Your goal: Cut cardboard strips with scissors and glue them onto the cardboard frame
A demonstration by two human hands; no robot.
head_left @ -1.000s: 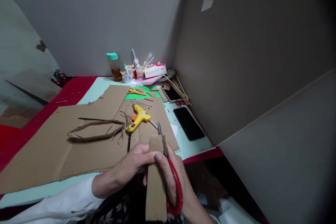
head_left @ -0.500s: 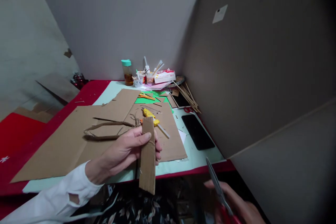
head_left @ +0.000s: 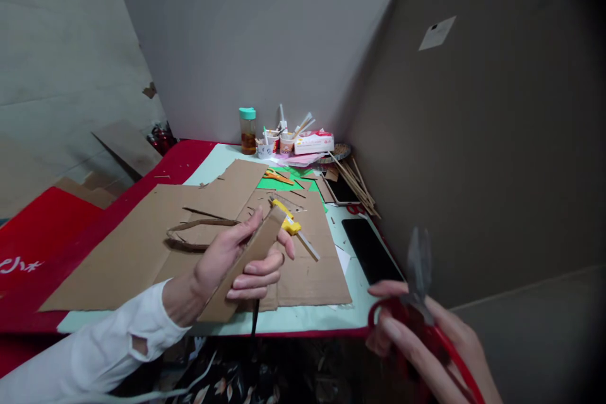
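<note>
My left hand (head_left: 246, 259) holds a cardboard strip (head_left: 258, 245) tilted across the palm, thumb on one side and fingers curled round the other. The strip's lower end reaches down past the wrist. To the right, off the table's front edge, my right hand (head_left: 435, 341) grips red-handled scissors (head_left: 419, 293) with the blurred blades pointing up. Just beyond my left hand lies a yellow glue gun (head_left: 290, 221) with a glue stick out of its back. A loop of thin brown cardboard strip (head_left: 189, 225) rests on the large cardboard sheet (head_left: 118, 246).
A dark phone (head_left: 369, 251) lies at the right edge, with wooden sticks (head_left: 355, 180) and a tablet (head_left: 341, 189) behind it. Farther back are orange scissors (head_left: 279, 177), a lidded bottle (head_left: 247, 132), cups (head_left: 286, 144) of tools and a tissue pack (head_left: 315, 142). Grey panels (head_left: 497, 170) wall the table.
My left hand has turned the cardboard strip from upright to a slant. My right hand has raised the scissors, blades now upward. The view has shifted slightly left.
</note>
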